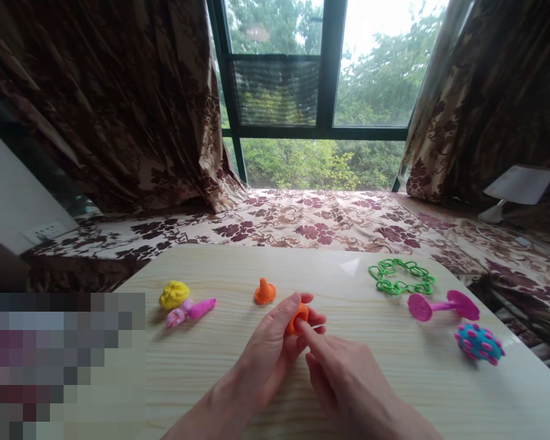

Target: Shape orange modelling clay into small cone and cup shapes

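My left hand (271, 342) is closed round a small hollow piece of orange modelling clay (297, 318), low over the table. From the right, the index finger of my right hand (346, 366) presses into the clay's opening; its other fingers are curled and partly hidden. Just beyond my left hand stands an orange clay cone with a wide brim (264, 292), shaped like a pointed hat. To the left lie a crumpled yellow clay lump (174, 295) and a pink clay piece (202, 308) joined to a paler, streaked pink part.
At the right are a ring of green clay loops (402, 277), a magenta dumbbell-like clay shape (443, 305) and a blue clay form with pink bumps (479, 343). The pale wooden table (201, 379) meets a cloth-covered window ledge (321, 223). A lamp (519, 184) stands far right.
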`<control>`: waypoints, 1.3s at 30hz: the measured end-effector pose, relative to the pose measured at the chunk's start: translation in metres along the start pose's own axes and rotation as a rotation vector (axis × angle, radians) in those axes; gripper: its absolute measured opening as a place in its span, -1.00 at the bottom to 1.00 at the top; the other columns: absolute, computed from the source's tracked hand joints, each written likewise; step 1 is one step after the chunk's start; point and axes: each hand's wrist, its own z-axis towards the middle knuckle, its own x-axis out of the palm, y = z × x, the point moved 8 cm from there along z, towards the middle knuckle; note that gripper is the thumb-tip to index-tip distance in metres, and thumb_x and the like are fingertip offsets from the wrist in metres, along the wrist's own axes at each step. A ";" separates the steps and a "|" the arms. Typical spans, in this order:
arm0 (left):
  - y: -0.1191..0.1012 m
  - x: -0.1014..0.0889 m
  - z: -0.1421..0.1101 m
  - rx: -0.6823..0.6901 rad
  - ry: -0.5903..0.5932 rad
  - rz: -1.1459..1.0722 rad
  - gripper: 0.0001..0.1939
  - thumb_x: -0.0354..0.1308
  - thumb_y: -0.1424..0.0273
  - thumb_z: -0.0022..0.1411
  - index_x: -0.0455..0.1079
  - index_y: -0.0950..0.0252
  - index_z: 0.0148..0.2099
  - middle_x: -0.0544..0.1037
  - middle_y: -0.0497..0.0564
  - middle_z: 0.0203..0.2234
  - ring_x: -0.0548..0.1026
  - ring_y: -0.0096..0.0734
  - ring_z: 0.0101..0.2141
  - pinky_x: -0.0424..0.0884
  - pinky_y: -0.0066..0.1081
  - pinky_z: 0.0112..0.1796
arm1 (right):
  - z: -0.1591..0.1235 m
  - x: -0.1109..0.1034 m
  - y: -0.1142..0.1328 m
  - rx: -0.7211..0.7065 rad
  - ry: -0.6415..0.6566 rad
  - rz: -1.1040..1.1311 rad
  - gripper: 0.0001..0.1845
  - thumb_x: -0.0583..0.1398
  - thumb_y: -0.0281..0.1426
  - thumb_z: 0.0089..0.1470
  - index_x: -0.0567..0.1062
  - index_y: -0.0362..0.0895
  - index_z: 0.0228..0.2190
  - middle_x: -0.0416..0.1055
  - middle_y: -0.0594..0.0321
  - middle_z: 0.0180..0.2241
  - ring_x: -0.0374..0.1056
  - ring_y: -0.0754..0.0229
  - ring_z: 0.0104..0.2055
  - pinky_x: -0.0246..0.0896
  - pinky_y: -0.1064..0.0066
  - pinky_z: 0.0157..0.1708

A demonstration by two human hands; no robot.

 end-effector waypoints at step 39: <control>0.010 -0.001 0.002 -0.082 -0.051 -0.093 -0.68 0.05 0.36 0.14 0.31 0.39 -0.07 0.43 0.18 -0.16 0.38 -0.23 -0.10 0.25 -0.29 -0.02 | 0.002 -0.002 -0.002 0.055 0.067 -0.188 -0.50 -0.01 -0.52 -0.01 0.15 -0.20 0.02 0.40 0.13 -0.34 0.30 0.19 -0.39 0.15 0.44 -0.44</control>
